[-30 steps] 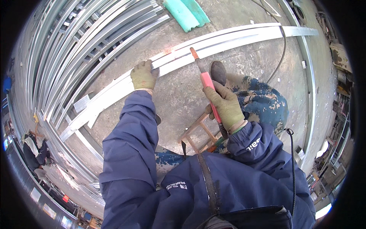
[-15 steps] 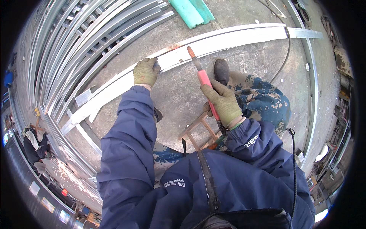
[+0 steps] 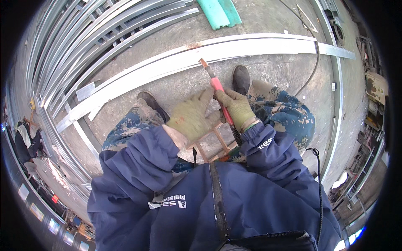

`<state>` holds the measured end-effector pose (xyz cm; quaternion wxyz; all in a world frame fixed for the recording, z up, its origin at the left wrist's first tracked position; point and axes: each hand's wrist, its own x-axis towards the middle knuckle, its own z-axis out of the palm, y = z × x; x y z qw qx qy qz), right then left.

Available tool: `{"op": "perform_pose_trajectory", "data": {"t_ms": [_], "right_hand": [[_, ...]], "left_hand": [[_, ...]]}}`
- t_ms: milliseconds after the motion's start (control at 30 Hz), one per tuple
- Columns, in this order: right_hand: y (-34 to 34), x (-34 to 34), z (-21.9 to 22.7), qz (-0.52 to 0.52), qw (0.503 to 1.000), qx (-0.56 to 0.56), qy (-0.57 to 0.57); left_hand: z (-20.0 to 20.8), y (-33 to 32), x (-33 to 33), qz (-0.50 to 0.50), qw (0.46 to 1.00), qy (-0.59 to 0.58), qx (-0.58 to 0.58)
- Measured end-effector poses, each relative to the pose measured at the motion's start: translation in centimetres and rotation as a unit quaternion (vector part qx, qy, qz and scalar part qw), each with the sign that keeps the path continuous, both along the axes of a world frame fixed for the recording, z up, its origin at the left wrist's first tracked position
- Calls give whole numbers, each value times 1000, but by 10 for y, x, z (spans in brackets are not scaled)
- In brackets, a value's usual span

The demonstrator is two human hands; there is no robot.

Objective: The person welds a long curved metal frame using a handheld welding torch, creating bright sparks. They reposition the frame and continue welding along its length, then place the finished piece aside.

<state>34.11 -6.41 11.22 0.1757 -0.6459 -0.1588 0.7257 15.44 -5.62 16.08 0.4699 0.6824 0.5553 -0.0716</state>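
My right hand (image 3: pixel 238 109), in an olive work glove, is wrapped round the red handle of a welding torch (image 3: pixel 217 85). The torch's copper-coloured nozzle points away from me, close to the near edge of a long, bright metal bar (image 3: pixel 161 67) on the floor. My left hand (image 3: pixel 191 119), gloved the same way, is beside the torch handle. Its fingers reach toward my right hand and its thumb stands apart. Whether those fingertips touch the handle, I cannot tell. The torch's cable runs back under my right sleeve.
Long steel profiles (image 3: pixel 125 41) lie stacked at the far left. A turquoise curved sheet (image 3: pixel 218 14) is beyond the bar. A dark cable (image 3: pixel 315 62) crosses the bar at right, near a long rail (image 3: pixel 338 104). A small wooden frame (image 3: pixel 220 138) is below my hands.
My left hand has let go of the metal bar and come back toward me, beside the torch. The torch nozzle has shifted slightly left, still in my right hand.
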Motion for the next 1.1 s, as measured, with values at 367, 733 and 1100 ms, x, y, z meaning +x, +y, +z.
{"op": "perform_pose_trajectory", "data": {"t_ms": [367,733,1100], "right_hand": [[-14,4,-22,-22,998,53,20],[-10,0,-24,-13,998,51,19],[-7,0,-22,10,999,48,1]], "left_hand": [[-28,-12,19,81,995,-62,-8],[-36,-13,19,87,995,-49,4],[-31,-10,19,87,995,-44,-3]]}}
